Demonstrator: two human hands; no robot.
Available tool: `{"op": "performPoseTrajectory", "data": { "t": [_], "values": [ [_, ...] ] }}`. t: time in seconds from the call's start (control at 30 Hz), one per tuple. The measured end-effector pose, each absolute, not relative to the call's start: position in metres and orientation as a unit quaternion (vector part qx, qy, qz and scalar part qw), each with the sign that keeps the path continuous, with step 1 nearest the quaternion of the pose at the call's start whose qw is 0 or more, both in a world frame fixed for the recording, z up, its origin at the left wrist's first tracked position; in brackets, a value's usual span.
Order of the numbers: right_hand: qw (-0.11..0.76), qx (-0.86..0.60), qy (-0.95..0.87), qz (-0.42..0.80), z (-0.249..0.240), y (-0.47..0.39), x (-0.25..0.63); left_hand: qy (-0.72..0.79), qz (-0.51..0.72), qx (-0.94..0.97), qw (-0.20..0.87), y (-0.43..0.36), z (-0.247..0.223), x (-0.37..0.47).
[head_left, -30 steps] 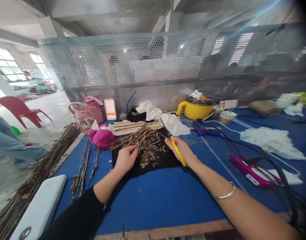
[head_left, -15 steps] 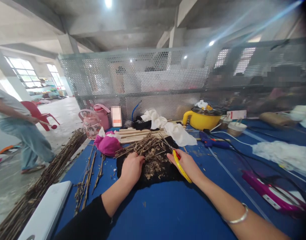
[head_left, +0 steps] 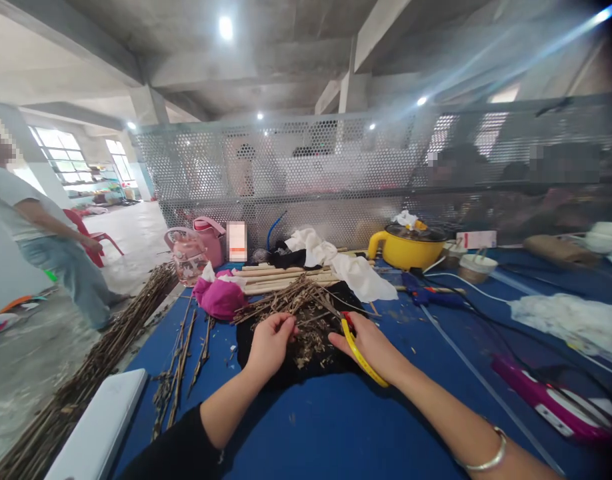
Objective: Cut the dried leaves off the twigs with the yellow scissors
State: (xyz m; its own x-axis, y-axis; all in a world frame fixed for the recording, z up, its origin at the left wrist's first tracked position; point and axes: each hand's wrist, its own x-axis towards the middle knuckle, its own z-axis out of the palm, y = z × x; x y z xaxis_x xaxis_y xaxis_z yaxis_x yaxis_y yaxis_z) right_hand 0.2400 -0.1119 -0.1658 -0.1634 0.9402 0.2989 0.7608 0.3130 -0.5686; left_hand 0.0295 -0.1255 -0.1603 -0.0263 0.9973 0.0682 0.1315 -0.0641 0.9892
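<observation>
- Our L hand (head_left: 269, 348) mid-frame, at near edge of the dried stems (head_left: 299, 300); thumb & fingertips drawn close. Can't tell if this grip is closed on a stem.
- Our R hand (head_left: 372, 341) just right of ctr: grip wrapped round the yellow-handled scissors (head_left: 353, 345), blades pointing up-left twd the heap.
- Dried stems at frame ctr, loose heap w/ crumbled bits, on a black cloth (head_left: 336, 365) spread over the blue tabletop (head_left: 311, 427).
- Behind heap: pale rods (head_left: 271, 283), lying crosswise; white cloth (head_left: 366, 277) at their right end.
- Purple bundle (head_left: 220, 298) just left of heap; below it, a few loose stalks (head_left: 163, 390).
- Yellow pot (head_left: 411, 251) right of ctr, white wad on lid; blue glue gun (head_left: 431, 292) below it.
- Purple power strip (head_left: 549, 400) lower right.
- Flat white device (head_left: 101, 423) lower left, nr long row of stalks (head_left: 93, 363).
- Bg: perforated screen (head_left: 286, 173); person (head_left: 71, 267) in light top & jeans, far left.
</observation>
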Motion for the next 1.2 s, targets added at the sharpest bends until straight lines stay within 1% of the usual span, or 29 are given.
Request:
{"op": "performPoseTrajectory", "data": {
  "t": [0.07,0.13,0.23,0.37,0.5,0.7,0.77,0.9,1.03,1.2],
  "values": [
    [0.285,-0.57,-0.759,0.134,-0.166,-0.112,0.241,0.488,0.489,0.469,0.55,-0.127,-0.162,0.033],
    [0.261,-0.577,-0.763,0.128,-0.165,-0.111,0.243,0.461,0.491,0.429,0.602,-0.129,-0.162,0.035],
    [0.241,-0.581,-0.766,0.13,-0.162,-0.11,0.246,0.436,0.487,0.417,0.632,-0.132,-0.16,0.036],
    [0.222,-0.584,-0.77,0.13,-0.158,-0.11,0.248,0.42,0.471,0.438,0.641,-0.134,-0.158,0.035],
    [0.2,-0.577,-0.779,0.142,-0.156,-0.111,0.248,0.438,0.449,0.509,0.59,-0.134,-0.162,0.035],
    [0.174,-0.573,-0.788,0.14,-0.151,-0.117,0.246,0.492,0.431,0.638,0.406,-0.132,-0.166,0.03],
    [0.16,-0.578,-0.787,0.143,-0.148,-0.117,0.247,0.506,0.42,0.659,0.365,-0.132,-0.165,0.027],
    [0.134,-0.595,-0.78,0.143,-0.146,-0.115,0.252,0.525,0.397,0.667,0.349,-0.13,-0.166,0.022],
    [0.133,-0.598,-0.774,0.158,-0.148,-0.113,0.253,0.527,0.374,0.676,0.355,-0.13,-0.169,0.022],
    [0.129,-0.606,-0.77,0.155,-0.152,-0.114,0.251,0.525,0.348,0.702,0.332,-0.132,-0.167,0.024]
  ]
}}
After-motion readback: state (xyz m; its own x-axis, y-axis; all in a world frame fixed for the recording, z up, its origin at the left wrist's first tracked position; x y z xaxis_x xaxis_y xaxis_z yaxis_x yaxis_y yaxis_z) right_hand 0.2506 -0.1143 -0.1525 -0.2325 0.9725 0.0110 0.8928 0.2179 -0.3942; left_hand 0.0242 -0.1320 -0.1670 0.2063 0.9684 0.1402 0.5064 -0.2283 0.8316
